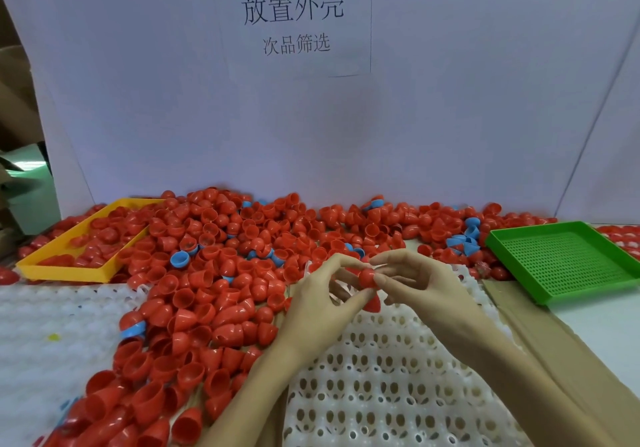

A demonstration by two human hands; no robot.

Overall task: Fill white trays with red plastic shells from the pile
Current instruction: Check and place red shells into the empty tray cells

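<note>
A large pile of red plastic shells [221, 273] covers the table from the back wall down to the lower left. A white tray [388, 384] with rows of empty round holes lies in front of me. Above its far end both hands meet. My right hand [419, 283] pinches a red shell [366, 277] between thumb and fingers. My left hand [322, 294] holds another red shell [374, 302] just below it, fingers curled round it. The two shells touch or nearly touch.
A yellow tray [62, 256] with red shells sits at the back left. An empty green perforated tray [568, 259] stands at the right. Another white tray [45, 342] lies at the left. Several blue shells [180, 259] are mixed in the pile. A white board closes the back.
</note>
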